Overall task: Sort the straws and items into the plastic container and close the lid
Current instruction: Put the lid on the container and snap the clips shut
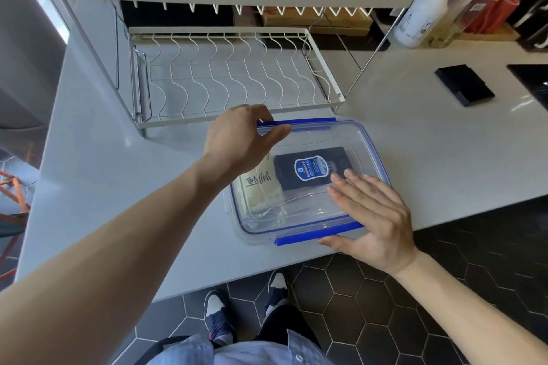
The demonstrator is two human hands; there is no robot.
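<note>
A clear plastic container (366, 142) with blue latches stands on the white counter, its clear lid (308, 133) lying on top. Through the lid I see a cream pack printed "MINI" (261, 187), a black packet with a blue label (311, 169) and clear wrapped straws (284, 210) at the near end. My left hand (243, 139) grips the far blue latch (308, 122) at the lid's far left corner, thumb on the lid. My right hand (373, 216) lies flat with straight fingers on the lid's near right corner, above the near blue latch (314, 237).
A white wire dish rack (225, 77) stands just behind the container, with an upper tier overhead. A black flat box (464, 84) lies on the counter to the right. A white bottle (421, 15) stands at the back right. The counter's front edge (267, 275) runs close below the container.
</note>
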